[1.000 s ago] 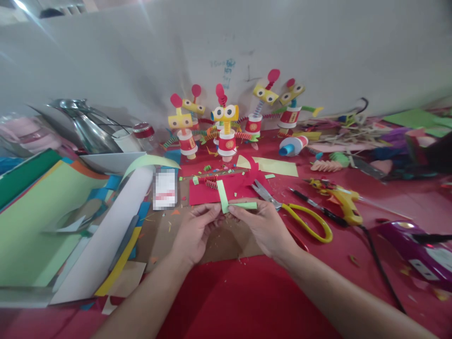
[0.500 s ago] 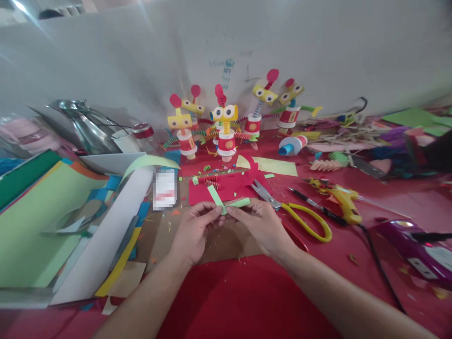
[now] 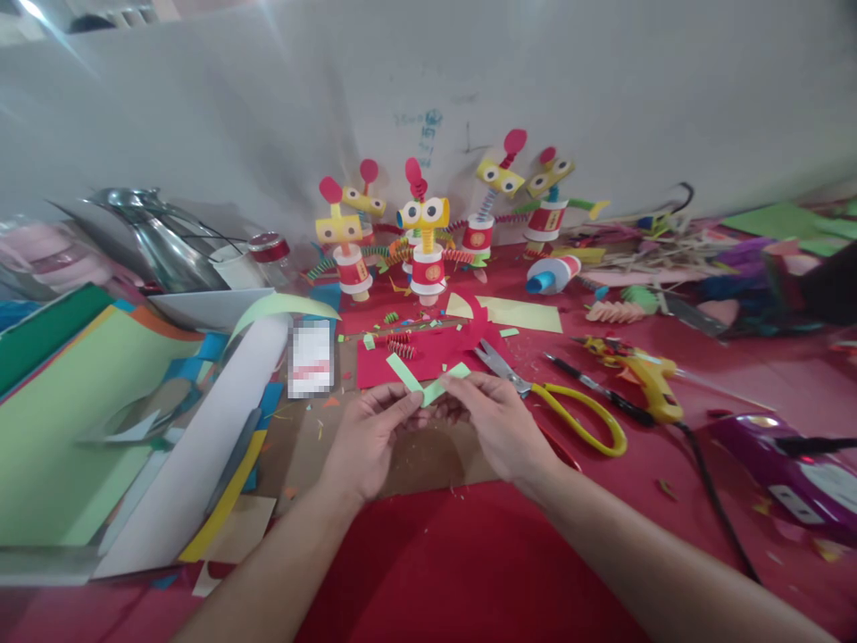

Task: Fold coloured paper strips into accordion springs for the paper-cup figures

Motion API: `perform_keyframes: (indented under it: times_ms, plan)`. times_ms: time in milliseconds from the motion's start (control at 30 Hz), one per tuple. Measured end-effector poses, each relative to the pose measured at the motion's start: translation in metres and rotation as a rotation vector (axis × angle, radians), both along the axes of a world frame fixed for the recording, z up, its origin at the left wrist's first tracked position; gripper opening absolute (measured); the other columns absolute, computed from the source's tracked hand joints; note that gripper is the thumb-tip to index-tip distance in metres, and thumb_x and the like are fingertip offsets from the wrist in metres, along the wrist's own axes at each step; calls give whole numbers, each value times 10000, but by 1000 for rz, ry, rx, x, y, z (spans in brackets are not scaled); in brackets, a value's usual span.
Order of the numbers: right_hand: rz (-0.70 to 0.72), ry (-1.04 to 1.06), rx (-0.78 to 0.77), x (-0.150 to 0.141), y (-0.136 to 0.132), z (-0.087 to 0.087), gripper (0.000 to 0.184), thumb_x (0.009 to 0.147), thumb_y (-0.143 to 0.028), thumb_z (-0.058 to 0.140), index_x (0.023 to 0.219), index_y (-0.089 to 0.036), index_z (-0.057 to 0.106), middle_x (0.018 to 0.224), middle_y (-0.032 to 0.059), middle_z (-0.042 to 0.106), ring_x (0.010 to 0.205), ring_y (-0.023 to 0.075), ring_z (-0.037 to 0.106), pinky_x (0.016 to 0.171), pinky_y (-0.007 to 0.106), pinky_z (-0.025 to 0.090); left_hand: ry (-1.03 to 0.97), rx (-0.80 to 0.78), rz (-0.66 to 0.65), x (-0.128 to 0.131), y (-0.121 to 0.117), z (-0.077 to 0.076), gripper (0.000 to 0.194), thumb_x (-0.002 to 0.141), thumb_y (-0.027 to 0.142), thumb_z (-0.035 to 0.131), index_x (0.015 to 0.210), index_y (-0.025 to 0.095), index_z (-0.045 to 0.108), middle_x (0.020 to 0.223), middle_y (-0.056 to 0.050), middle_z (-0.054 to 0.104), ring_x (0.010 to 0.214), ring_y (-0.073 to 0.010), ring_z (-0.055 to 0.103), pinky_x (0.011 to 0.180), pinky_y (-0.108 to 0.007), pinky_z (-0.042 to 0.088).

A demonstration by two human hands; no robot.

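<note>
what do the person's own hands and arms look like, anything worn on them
The left hand and right hand are ungloved; no rings, watch or bracelet show. The forearms are bare, with no sleeves in view.

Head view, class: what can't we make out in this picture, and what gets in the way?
- Head view: the full fold of the green paper, partly covered by the left hand.
- Head view: the wall writing, too faint and blurred to read reliably.
- Head view: the print on the white card, masked by blurry squares.
- Head view: the far end of the purple socket box, cut off by the right edge.
</note>
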State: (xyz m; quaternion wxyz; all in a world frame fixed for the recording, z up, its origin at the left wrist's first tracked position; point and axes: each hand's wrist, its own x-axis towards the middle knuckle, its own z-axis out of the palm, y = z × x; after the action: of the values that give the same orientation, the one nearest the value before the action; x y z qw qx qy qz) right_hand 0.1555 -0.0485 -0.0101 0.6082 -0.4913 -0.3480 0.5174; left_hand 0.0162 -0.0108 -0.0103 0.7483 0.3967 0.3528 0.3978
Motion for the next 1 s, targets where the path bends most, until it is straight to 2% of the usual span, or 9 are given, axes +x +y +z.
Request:
perform_keyframes:
  times_ms: [67,167,300,433,500,633,800,1000]
  plan:
    - [-25,65,-33,1,1,1,255,754,-363,644,613,-151,652,559,5,610,539,101,550,556,236,428,-16,-7,18,2,-2,-1,106,687,205,744,720,133,672,674,7,644,599,-69,602,611,-178,480]
    - [-87,73,0,4,2,0,203,743,-340,661,646,-163,655,575,-10,597,553,89,524,555,223,397,-32,-24,55,3,-3,-3,112,681,202,748,716,135,665,655,16,631,587,-65,599,603,-169,484]
    - [-187,138,57,5,3,-1,199,786,-391,617,799,-198,663,706,-10,629,595,91,544,555,224,389,-97,-121,161,3,-1,-4,159,626,167,782,704,144,645,656,19,629,608,-77,615,610,-172,498]
    - [-1,101,36,-5,-2,-3,208,741,-358,686,892,-220,646,804,-16,644,658,95,563,600,224,412,-185,-217,234,5,1,-4,212,583,135,802,702,159,628,689,17,649,635,-79,619,646,-181,510]
    - [51,46,40,-10,-4,-4,201,707,-317,721,865,-212,656,787,-17,642,695,108,570,648,237,432,-201,-206,212,6,-2,-4,195,603,146,794,711,158,632,707,14,658,648,-70,616,659,-175,504]
    - [21,-20,64,-12,-4,-5,145,733,-326,682,790,-193,687,762,4,660,750,143,586,733,290,453,-154,-160,131,7,-9,-2,155,654,177,769,758,146,657,769,-11,685,715,-87,640,698,-193,503]
    - [-26,-59,22,-7,-1,-2,170,729,-350,662,759,-187,699,718,6,667,673,130,560,663,282,438,-82,-94,150,6,-10,-1,160,686,220,747,811,147,679,796,-38,712,739,-129,661,713,-249,508]
    - [-45,17,-19,-5,-1,-1,162,683,-335,703,714,-176,694,651,-5,638,608,107,540,633,268,445,-30,-36,177,8,-10,-1,153,674,221,750,784,129,697,739,-45,714,701,-119,650,684,-231,487]
